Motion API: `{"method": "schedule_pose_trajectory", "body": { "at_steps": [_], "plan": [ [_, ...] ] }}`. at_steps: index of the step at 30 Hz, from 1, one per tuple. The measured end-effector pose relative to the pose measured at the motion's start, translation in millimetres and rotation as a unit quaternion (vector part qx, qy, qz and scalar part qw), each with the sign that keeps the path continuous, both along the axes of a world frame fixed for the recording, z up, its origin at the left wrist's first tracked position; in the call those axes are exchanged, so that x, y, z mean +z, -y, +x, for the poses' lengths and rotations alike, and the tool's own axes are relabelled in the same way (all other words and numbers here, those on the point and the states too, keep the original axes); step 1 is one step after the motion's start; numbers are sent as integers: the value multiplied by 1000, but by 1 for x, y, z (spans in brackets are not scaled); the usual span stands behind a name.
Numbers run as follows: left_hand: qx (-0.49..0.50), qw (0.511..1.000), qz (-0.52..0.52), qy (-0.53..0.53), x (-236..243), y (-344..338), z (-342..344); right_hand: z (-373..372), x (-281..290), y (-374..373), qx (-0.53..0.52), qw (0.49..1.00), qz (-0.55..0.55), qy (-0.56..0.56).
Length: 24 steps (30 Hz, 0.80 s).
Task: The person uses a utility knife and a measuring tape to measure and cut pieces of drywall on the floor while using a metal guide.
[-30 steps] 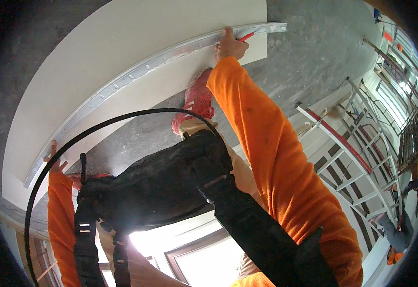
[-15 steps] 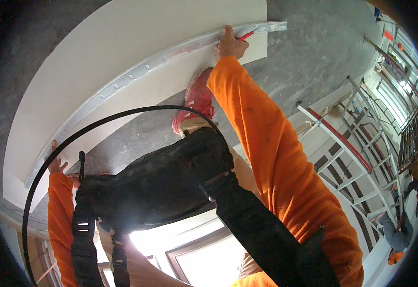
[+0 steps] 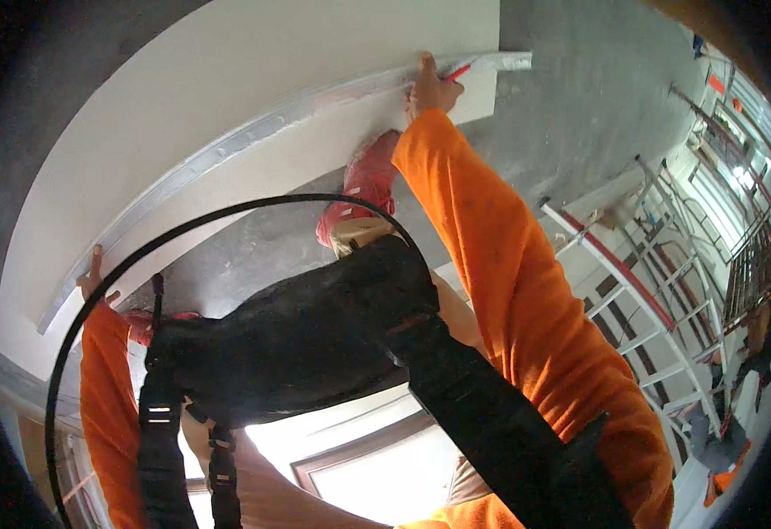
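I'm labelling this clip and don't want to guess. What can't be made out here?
All in the head view:
White board: its far side is cut off by the top edge.
Red tool: partly hidden by the right hand; its exact kind is unclear.
Left shoe: largely hidden by the black bag and left sleeve.
Grey-and-orange shape, far right: too small and blurred to identify.

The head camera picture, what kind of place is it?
Probably a building site or a room being done up: there's a bare grey floor, a big pale board and a ladder-like metal frame.
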<state>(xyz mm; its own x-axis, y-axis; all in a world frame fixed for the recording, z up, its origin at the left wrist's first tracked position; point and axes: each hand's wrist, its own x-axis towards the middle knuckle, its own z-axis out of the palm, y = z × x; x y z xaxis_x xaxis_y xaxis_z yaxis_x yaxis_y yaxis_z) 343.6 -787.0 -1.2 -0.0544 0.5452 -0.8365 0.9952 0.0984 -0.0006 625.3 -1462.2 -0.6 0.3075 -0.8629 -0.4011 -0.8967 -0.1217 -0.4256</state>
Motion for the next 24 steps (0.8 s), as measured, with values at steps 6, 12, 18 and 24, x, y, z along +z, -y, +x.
{"method": "schedule_pose_trajectory", "body": {
  "at_steps": [6,12,18,24],
  "plan": [
    [-99,995,23,-23,2,18,-6,-10,19,2,105,992,72,-25],
    [-155,980,99,-72,23,55,34,-37,74,-85,630,773,-43,-52],
    [-112,988,76,-79,49,60,50,-52,89,-234,763,636,78,-90],
    [-80,993,65,-58,59,59,55,-50,76,-243,746,640,59,-178]
  ]
}}
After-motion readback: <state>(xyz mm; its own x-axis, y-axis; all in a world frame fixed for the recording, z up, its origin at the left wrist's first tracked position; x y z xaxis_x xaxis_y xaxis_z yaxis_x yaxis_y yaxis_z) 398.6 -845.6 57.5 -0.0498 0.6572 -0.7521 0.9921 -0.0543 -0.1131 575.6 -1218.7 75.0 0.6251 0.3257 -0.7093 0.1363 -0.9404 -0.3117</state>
